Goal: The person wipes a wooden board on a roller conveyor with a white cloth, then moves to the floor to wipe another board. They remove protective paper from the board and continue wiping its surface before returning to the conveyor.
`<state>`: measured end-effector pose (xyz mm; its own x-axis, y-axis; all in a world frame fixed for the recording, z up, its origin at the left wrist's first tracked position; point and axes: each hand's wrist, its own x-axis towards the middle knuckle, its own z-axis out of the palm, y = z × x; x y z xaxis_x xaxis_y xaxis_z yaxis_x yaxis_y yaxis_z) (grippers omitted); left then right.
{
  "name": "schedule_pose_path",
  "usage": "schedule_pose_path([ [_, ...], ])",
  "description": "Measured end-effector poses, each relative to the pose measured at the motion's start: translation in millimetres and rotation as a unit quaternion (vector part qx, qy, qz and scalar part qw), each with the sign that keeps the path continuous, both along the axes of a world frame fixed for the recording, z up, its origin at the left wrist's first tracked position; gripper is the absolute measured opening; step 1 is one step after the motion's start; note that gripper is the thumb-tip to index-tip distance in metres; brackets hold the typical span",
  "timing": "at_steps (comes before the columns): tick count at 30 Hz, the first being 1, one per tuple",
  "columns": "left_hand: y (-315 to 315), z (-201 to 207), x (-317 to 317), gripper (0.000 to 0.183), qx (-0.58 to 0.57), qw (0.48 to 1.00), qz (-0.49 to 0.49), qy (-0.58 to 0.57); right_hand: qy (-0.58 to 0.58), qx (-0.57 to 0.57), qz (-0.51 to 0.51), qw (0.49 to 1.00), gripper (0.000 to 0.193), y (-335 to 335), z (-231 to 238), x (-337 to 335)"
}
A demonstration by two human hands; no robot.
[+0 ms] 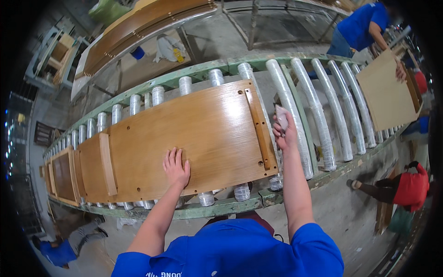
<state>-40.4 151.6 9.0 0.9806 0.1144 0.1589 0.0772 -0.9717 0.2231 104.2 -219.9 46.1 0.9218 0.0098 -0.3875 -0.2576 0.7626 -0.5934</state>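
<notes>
A long brown wooden panel lies flat on the roller conveyor in front of me, with small holes near its edges. My left hand rests on its surface, fingers spread and holding nothing. Just past the panel's right end, my right hand grips a pale, pinkish-white pad or folded cloth; its exact kind is unclear. A narrow brown strip with holes runs across the panel near that end. Farther left, a lighter wooden batten lies across the panel.
Plastic-wrapped rollers sit in a green conveyor frame. More panels lie at its left end. At the right, a person in blue handles a board. People in red and blue are below. Stacked panels stand behind.
</notes>
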Motion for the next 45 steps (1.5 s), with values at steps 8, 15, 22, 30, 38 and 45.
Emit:
schedule_pose_path([
  [8,-8.5,7.2,5.5,0.049,0.006,1.0,-0.013,0.007,-0.047,-0.187,-0.025,0.981,0.023,25.1,-19.8,65.6],
  [15,-9.7,3.2,8.4,0.05,0.026,0.999,-0.018,0.013,-0.106,-0.463,-0.081,0.876,0.032,39.8,-41.0,99.8],
  [22,-3.8,2.6,4.5,0.049,0.029,0.999,-0.005,0.027,-0.151,-0.568,-0.079,0.805,0.035,57.0,-40.0,103.1],
  [30,5.5,1.9,2.7,0.049,0.045,0.998,0.0,0.034,-0.199,-0.586,-0.091,0.78,0.029,69.0,-44.4,98.0],
  [38,8.6,-2.3,-0.4,0.049,0.045,0.999,-0.009,0.012,-0.216,-0.615,-0.082,0.754,0.025,60.2,-44.2,65.0],
  [45,6.3,-3.0,-3.0,0.047,0.053,0.998,-0.021,-0.005,-0.185,-0.621,-0.061,0.759,0.025,42.7,-46.7,0.6],
])
